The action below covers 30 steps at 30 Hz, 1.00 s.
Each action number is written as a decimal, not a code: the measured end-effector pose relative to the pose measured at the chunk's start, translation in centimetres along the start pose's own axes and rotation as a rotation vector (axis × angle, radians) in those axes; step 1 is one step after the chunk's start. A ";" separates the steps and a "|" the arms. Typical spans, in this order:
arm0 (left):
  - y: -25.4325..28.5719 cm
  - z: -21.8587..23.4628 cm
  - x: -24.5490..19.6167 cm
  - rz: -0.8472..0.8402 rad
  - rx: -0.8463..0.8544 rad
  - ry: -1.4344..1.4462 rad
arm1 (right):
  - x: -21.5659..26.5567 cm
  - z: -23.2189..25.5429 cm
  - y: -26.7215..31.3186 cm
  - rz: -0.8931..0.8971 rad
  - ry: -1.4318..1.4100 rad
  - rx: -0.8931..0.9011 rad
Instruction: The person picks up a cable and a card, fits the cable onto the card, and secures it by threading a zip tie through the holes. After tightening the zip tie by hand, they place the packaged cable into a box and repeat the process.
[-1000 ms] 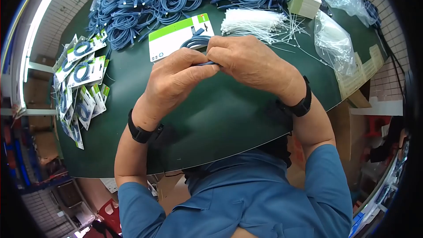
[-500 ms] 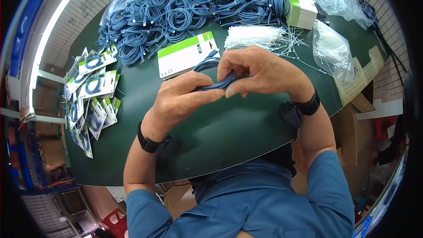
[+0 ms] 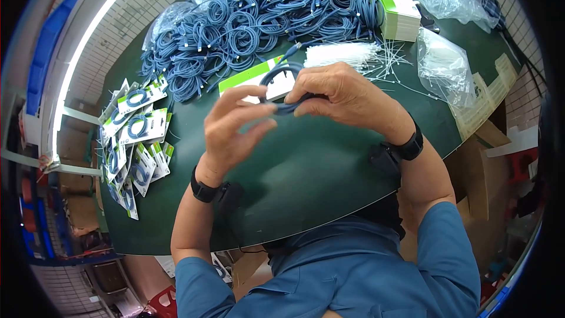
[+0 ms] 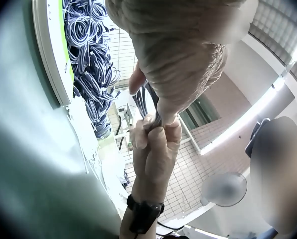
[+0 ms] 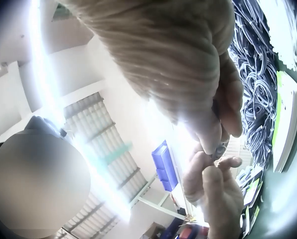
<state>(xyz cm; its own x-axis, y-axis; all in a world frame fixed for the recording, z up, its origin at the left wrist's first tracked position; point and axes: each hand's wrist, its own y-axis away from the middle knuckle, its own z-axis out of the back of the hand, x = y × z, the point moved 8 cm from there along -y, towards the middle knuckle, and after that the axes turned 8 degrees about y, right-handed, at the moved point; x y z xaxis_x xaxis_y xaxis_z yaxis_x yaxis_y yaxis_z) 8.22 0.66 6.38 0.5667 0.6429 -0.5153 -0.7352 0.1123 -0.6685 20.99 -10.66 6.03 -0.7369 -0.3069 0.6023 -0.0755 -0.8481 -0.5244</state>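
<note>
A coiled blue cable [image 3: 286,109] is held above the table in front of the person, one connector end sticking up beyond the loop. My right hand [image 3: 347,97] grips the coil's right side between thumb and curled fingers. At the coil's left side is my left hand [image 3: 232,126], slightly blurred, its fingers extended and its thumb spread apart below them; the fingertips overlap the coil in the head view. In the left wrist view, strands of the cable [image 4: 140,102] show between the two hands. Behind the coil lies a stack of white and green cards [image 3: 250,75], partly hidden by it.
A large heap of coiled blue cables [image 3: 247,23] spans the table's back. White cable ties [image 3: 341,55] lie right of the cards, near a green and white box [image 3: 397,12] and a plastic bag [image 3: 444,68]. Carded cables [image 3: 138,126] are piled at the left.
The left thumb and fingers have parted from their earlier grip on the coil, and that hand has dropped slightly. The right hand keeps hold of the coil. The head view has shifted.
</note>
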 end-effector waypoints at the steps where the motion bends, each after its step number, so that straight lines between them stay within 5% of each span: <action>1: 0.0 0.7 1.4 0.097 -0.063 -0.023 | -0.2 0.4 0.0 0.029 0.084 -0.068; 4: 0.6 2.2 5.0 0.289 -0.189 -0.070 | -0.5 1.1 0.1 0.018 0.160 -0.164; 11: 2.2 -0.1 11.1 0.418 0.256 -0.566 | -0.9 1.6 0.2 0.008 0.234 -0.229; 19: 1.6 0.6 13.3 0.600 0.388 -0.397 | -1.0 1.8 0.2 0.031 0.260 -0.255; 30: 2.0 2.8 11.3 0.331 0.132 -0.363 | -1.4 2.6 0.2 -0.098 0.113 -0.321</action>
<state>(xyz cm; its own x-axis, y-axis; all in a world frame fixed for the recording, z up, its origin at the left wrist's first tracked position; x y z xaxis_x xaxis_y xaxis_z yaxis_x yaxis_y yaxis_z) 12.08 10.26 0.73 0.1469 0.8797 -0.4524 -0.9076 -0.0620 -0.4153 23.76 -11.54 6.63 -0.7842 -0.1655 0.5981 -0.3438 -0.6866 -0.6407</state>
